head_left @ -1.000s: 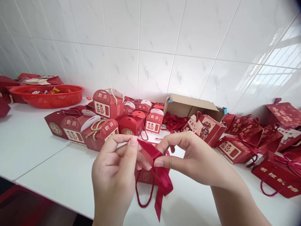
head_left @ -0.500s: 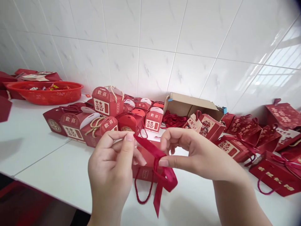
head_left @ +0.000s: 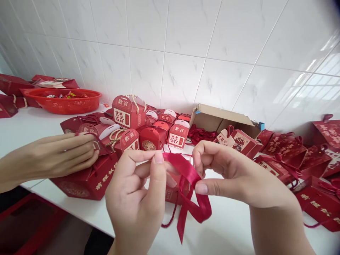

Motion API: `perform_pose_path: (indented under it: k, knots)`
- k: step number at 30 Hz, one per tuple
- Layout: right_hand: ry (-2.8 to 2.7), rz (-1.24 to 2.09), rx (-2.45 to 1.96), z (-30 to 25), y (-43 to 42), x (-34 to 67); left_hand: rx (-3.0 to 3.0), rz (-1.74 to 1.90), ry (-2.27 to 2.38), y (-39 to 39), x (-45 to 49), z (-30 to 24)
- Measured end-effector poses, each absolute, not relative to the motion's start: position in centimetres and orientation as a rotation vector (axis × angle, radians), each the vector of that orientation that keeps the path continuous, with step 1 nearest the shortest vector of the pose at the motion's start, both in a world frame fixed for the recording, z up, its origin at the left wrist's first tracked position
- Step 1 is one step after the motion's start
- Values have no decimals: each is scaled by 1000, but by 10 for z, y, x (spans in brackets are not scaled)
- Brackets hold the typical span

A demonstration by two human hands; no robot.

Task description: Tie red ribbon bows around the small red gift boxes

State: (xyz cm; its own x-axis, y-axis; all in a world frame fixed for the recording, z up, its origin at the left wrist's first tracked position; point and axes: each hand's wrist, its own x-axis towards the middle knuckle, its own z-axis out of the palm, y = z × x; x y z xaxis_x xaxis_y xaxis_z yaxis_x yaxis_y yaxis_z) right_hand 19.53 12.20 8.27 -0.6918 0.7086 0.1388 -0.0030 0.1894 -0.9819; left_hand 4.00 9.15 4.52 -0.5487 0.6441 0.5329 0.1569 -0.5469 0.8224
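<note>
Glossy satin ribbon (head_left: 186, 170), matt red card boxes (head_left: 127, 112), shiny white wall tiles (head_left: 186, 32).

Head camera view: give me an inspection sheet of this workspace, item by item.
Surface: white table, crowded along the back.
Job's things: red ribbon looped above a small red box, tails hanging down.
Clutter: red gift boxes, an open cardboard box, a red basket holding small items, red bags at the right.
Grippers: left hand and right hand each pinch the red ribbon; another person's hand rests on a large red bag at the left.
Cables: nothing seen.
Surroundings: white tiled wall behind the table.
</note>
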Motion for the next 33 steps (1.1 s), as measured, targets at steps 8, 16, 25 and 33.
perform_pose_path:
  k: [8, 16, 25, 33]
  knots:
    - [-1952, 1480, -700, 83, 124, 197, 1279, 2169, 1210, 88, 40, 48]
    - [-2054, 1351, -666, 80, 126, 198, 1293, 2204, 1112, 85, 41, 48]
    - [-2079, 1236, -755, 81, 122, 199, 1232, 2172, 1139, 86, 40, 49]
    - [-2067, 1223, -747, 81, 120, 200, 1226, 2157, 1138, 89, 38, 49]
